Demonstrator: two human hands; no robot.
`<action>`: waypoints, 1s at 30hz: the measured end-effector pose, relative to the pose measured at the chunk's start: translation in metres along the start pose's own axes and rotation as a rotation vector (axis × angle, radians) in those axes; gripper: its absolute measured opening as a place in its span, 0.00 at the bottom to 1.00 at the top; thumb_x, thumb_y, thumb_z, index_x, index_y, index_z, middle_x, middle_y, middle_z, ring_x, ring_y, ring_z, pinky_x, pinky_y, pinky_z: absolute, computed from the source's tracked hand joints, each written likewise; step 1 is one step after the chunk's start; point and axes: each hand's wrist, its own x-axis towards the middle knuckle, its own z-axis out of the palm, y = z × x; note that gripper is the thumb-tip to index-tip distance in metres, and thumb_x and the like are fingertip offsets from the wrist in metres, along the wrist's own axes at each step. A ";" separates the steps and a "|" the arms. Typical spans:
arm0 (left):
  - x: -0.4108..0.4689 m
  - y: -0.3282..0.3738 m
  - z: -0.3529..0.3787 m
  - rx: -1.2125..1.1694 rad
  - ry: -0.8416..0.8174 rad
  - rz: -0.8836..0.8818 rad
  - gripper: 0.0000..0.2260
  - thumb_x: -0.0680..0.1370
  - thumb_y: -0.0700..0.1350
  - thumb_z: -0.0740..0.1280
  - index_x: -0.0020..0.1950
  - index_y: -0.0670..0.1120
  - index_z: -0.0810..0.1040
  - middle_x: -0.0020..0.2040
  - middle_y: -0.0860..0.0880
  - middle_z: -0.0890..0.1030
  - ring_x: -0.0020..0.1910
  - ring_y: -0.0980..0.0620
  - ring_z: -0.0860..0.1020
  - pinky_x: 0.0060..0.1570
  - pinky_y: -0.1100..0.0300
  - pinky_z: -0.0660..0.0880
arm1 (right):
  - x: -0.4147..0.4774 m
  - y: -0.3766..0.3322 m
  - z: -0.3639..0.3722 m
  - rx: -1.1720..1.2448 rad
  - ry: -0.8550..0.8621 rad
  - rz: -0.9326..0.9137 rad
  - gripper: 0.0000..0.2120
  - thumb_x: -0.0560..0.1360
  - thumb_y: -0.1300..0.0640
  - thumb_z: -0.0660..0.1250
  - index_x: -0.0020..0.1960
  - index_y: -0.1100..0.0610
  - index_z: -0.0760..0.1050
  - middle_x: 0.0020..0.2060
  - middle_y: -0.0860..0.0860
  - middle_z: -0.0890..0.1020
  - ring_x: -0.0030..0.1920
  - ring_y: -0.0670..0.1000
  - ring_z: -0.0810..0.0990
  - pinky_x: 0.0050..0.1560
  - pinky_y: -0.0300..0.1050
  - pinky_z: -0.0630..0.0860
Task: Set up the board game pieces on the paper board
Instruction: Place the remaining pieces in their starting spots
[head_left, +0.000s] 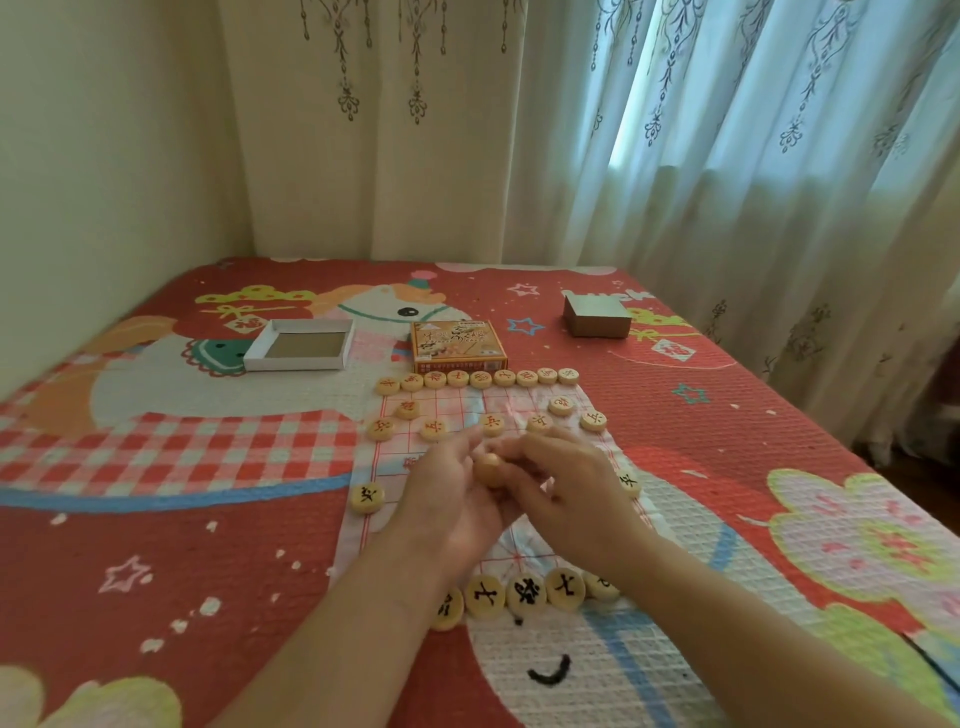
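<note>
The paper board (462, 402) with a red grid lies on the bed. Round wooden pieces with red characters fill its far row (480, 378), and more red pieces (434, 430) stand in the rows behind it. Black-character pieces (527, 596) line the near edge, and single black pieces sit at the left edge (368, 499) and the right edge (629, 480). Both hands meet over the board's middle. My left hand (449, 493) cups a wooden piece (489, 467), and my right hand (576, 483) pinches the same piece from the right.
An open white box tray (298, 345) and the orange game box (457, 345) lie beyond the board. A small grey box (597, 314) sits at the far right. Curtains hang behind the bed, and the bed's right edge drops off.
</note>
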 end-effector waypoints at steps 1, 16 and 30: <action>0.001 -0.003 -0.001 0.069 -0.016 0.021 0.19 0.82 0.46 0.53 0.61 0.32 0.73 0.52 0.36 0.79 0.51 0.43 0.78 0.57 0.51 0.74 | 0.000 0.001 0.000 0.041 -0.006 0.061 0.09 0.75 0.52 0.63 0.47 0.53 0.81 0.37 0.40 0.79 0.40 0.48 0.77 0.42 0.46 0.75; -0.007 0.004 -0.010 0.306 0.031 0.177 0.05 0.76 0.40 0.65 0.44 0.40 0.79 0.35 0.44 0.82 0.30 0.52 0.80 0.31 0.63 0.79 | -0.002 0.011 -0.009 0.222 0.124 0.018 0.05 0.75 0.59 0.65 0.45 0.56 0.80 0.34 0.41 0.81 0.36 0.39 0.76 0.39 0.36 0.73; -0.010 0.007 -0.009 0.427 0.132 0.298 0.07 0.70 0.27 0.67 0.42 0.38 0.79 0.33 0.45 0.83 0.32 0.52 0.83 0.32 0.66 0.79 | -0.004 0.021 -0.012 0.245 0.058 -0.064 0.13 0.69 0.49 0.68 0.53 0.49 0.79 0.43 0.47 0.83 0.43 0.42 0.79 0.43 0.41 0.77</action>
